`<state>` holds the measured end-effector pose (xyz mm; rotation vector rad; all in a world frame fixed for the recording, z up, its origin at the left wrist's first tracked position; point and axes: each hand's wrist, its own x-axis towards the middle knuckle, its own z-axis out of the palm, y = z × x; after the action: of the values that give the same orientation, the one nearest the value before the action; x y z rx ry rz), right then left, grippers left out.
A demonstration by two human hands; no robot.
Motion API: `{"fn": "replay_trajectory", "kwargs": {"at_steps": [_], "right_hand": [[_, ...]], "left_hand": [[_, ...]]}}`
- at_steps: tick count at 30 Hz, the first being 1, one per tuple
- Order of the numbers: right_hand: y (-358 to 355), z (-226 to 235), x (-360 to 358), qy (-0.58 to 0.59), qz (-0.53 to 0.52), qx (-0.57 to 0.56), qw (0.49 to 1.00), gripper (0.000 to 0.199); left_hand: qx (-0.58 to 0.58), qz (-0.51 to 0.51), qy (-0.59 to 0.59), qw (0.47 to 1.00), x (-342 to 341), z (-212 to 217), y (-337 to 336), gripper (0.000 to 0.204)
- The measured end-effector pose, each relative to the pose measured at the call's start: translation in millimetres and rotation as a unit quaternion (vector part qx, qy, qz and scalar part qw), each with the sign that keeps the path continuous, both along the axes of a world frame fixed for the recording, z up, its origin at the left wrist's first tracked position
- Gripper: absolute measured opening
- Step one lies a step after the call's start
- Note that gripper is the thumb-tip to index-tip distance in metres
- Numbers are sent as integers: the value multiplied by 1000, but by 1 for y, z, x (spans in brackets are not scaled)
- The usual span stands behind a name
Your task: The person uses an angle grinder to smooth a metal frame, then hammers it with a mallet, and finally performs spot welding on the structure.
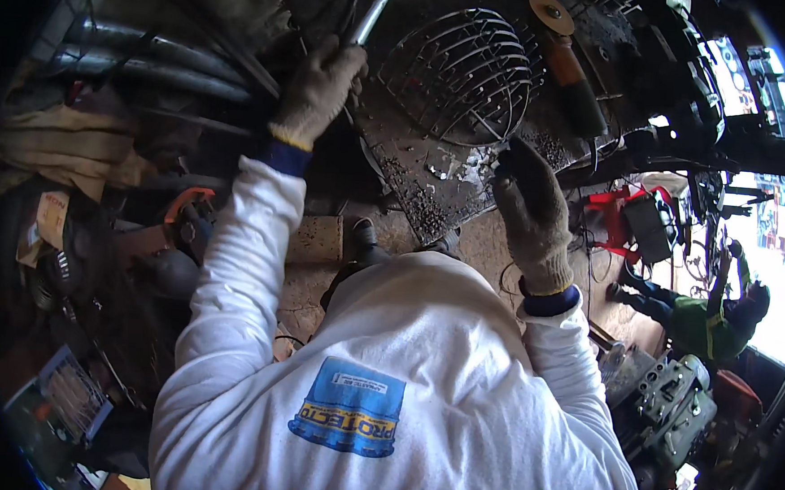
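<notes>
My left hand (319, 90), in a worn work glove, is closed around the lower end of a bright metal rod (376, 10) that slants up past the top edge. A dome-shaped cage of bent metal bars (461, 74), with many short rods across it, rests on the dark metal worktable (397, 178). Close to the near right rim of the cage is my right hand (535, 220), gloved too. Its thumb and fingers come together at dark tips; what they pinch, if anything, is too dark to make out.
An angle grinder (567, 71) with a tan disc lies right of the cage. Small metal bits (426, 213) litter the table's near corner. Metal pipes (156, 64) lie at far left. Red-framed equipment (623, 219) stands right, near another person (716, 314). A grey machine (670, 401) sits at lower right.
</notes>
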<state>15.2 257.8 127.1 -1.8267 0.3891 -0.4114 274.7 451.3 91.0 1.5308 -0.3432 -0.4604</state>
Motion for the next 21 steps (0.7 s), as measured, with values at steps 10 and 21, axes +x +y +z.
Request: {"fn": "replay_trajectory", "kwargs": {"at_steps": [10,21], "right_hand": [[22,55,78,-187,-42,-273,943,47],[33,0,-3,230,100,-349,903,38]], "left_hand": [[18,-107,-418,902,-137,14,-19,45],[210,130,-669,702,19,-60,-28,31]]}}
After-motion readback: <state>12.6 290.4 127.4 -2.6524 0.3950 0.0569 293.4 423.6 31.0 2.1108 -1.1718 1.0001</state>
